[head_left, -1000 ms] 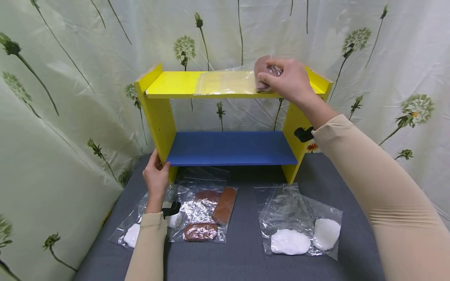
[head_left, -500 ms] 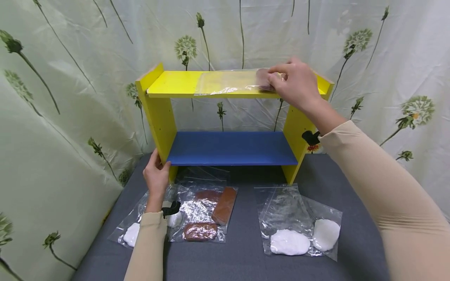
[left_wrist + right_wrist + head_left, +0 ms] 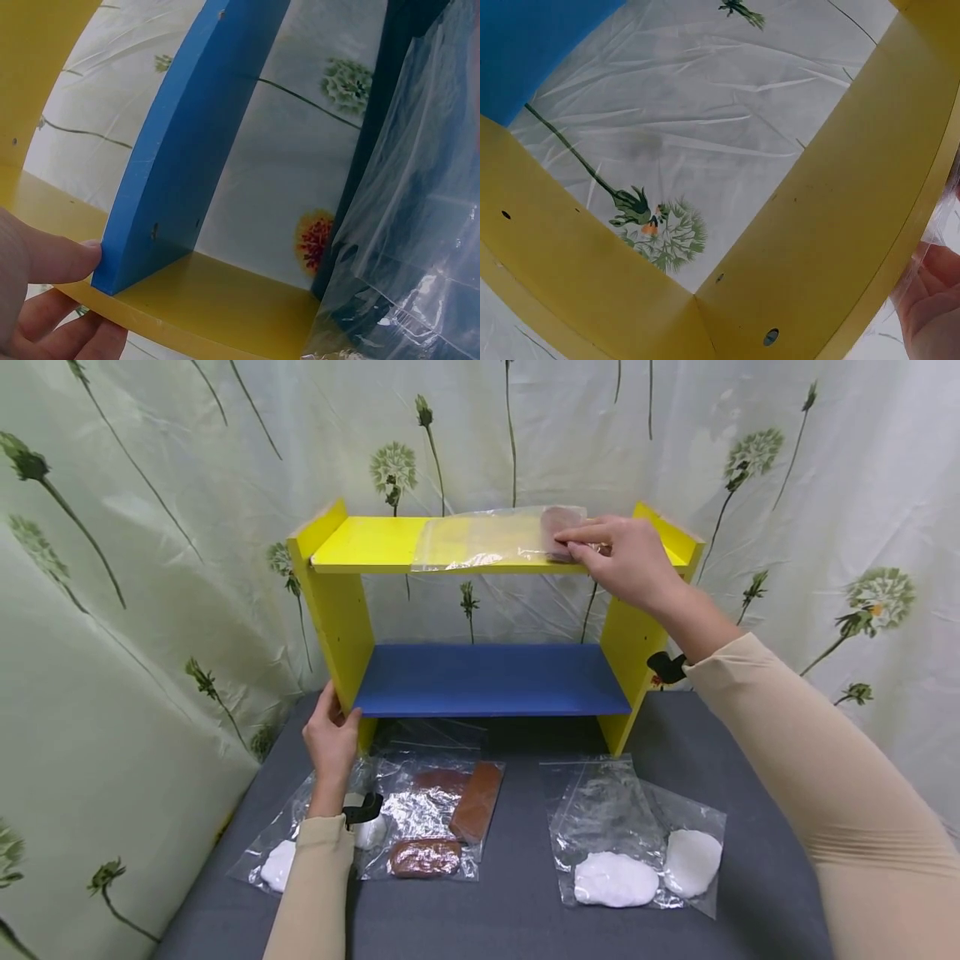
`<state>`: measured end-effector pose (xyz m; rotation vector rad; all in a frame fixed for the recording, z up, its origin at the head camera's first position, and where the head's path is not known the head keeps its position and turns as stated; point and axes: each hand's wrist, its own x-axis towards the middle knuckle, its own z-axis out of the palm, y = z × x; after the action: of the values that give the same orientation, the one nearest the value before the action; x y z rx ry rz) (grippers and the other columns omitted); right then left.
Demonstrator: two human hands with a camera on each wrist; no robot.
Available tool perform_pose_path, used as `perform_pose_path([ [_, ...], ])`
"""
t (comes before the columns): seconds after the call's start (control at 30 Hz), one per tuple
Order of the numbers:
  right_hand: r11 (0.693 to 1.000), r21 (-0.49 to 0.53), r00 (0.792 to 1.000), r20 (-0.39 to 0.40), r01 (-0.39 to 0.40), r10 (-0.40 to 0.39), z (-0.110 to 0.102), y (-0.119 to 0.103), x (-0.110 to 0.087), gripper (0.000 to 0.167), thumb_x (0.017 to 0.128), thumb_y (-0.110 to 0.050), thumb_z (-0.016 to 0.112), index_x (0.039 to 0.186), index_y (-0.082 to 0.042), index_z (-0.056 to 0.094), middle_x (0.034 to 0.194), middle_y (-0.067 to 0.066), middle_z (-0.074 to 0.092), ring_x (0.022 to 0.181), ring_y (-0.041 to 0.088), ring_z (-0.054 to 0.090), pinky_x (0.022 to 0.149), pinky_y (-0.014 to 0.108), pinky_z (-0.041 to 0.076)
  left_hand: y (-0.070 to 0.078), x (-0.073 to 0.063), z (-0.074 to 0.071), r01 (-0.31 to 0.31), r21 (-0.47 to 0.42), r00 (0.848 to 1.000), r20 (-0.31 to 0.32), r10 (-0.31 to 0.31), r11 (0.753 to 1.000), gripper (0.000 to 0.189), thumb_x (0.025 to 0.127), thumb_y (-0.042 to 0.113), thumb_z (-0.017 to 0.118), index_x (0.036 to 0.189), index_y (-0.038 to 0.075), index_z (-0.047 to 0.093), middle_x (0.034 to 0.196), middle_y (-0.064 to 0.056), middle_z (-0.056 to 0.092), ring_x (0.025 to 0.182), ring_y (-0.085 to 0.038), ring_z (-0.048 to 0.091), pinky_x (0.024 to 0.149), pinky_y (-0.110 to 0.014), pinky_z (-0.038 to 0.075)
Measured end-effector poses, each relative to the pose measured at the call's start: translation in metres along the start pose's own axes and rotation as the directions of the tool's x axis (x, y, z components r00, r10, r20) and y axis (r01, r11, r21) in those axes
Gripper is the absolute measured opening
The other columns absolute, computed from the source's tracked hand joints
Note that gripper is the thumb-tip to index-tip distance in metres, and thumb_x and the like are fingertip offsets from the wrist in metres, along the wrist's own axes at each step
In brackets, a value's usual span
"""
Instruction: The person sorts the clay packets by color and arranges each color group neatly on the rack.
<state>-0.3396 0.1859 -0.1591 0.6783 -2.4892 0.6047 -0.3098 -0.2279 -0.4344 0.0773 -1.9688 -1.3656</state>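
Right hand: thumb and forefinger together, pinching the right end of a clear plastic bag over the yellow top shelf; other fingers partly hidden
Brown slab: inside that bag, right end, under the fingertips; bag's flat part trails left to the shelf's front edge
Left hand: clamped on the yellow side panel, thumb against the blue shelf corner, fingers round the panel's outer side
Screw hole: dark, in yellow board, right wrist view
Bag of brown pieces: on the table, in front of the unit, left of centre; shiny film
White lumps, left: bagged, either side of the left forearm
White lumps, right: two, in clear bags, front right of the unit
Wristbands: black, one per wrist
Sleeves: beige
Backdrop: pale curtain, dandelion print
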Motion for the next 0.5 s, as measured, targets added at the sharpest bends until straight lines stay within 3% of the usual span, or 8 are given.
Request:
perform_pose_path([
  [0.2, 0.999, 0.026, 0.999, 0.032, -0.02, 0.019, -0.0009, 0.0026, -0.0019, 0.032, 0.101, -0.033, 0.062, 0.131, -0.027, 0.069, 0.133, 0.001, 0.065, 0.125, 0.022, 0.053, 0.087, 0.037, 0.05, -0.0014, -0.0006, 0.0013, 0.003, 0.005, 1.0, -0.001, -0.003, 1.0, 0.067, 0.091, 0.0, 0.073, 0.148, 0.03, 0.053, 0.135, -0.009, 0.064, 0.119, -0.024, 0.063, 0.095, -0.045, 0.053],
  [0.5, 1.0, 0.012, 0.999, 0.045, -0.009, 0.009, -0.0024, 0.0004, -0.0015, 0.033, 0.098, -0.032, 0.067, 0.131, -0.025, 0.069, 0.127, 0.002, 0.068, 0.108, 0.02, 0.059, 0.077, 0.028, 0.05, -0.0025, 0.0002, 0.0014, -0.013, 0.005, 1.0, -0.007, 0.013, 1.0, 0.066, 0.09, -0.003, 0.073, 0.147, 0.026, 0.055, 0.133, -0.01, 0.065, 0.117, -0.026, 0.064, 0.093, -0.045, 0.054],
])
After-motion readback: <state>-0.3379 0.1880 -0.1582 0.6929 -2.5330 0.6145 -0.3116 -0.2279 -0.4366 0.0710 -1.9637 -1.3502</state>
